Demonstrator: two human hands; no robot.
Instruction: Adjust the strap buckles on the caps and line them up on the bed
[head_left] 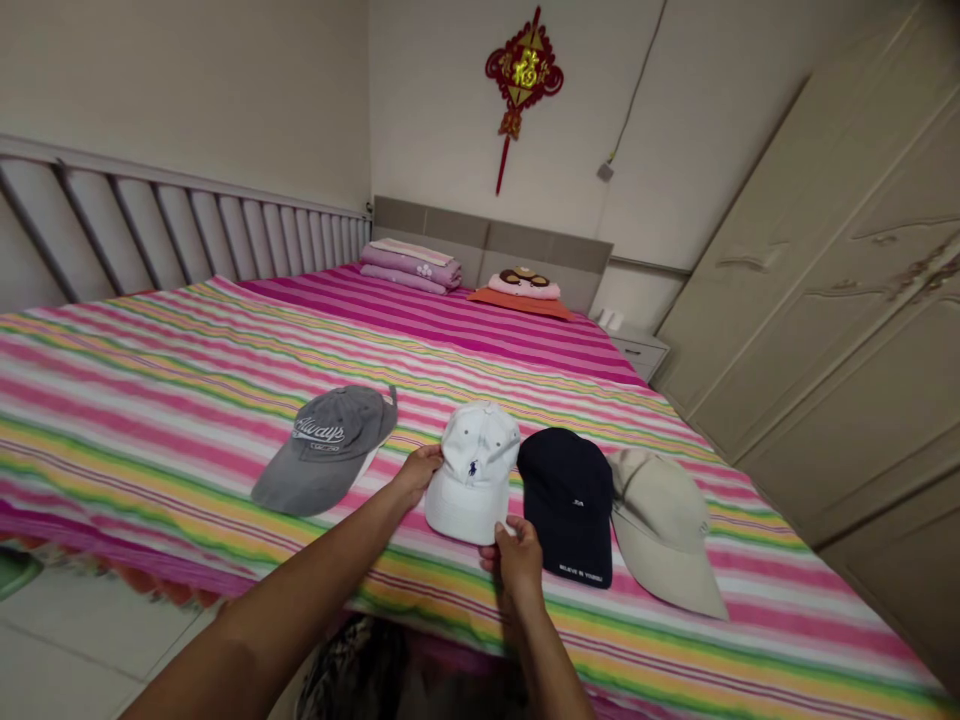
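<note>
- On the striped bed cover (180,400): white cap (474,475), between gray cap (328,450) and navy cap (568,500).
- Left hand (417,474): fingers nearly closed, holding white cap's side edge.
- Right hand (517,556): thumb and fingers pinched together on white cap's brim.

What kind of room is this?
Most likely a bedroom in a home: a wide bed with a gray headboard and striped covers, folded bedding near its head, and a large wardrobe along the side.
</note>
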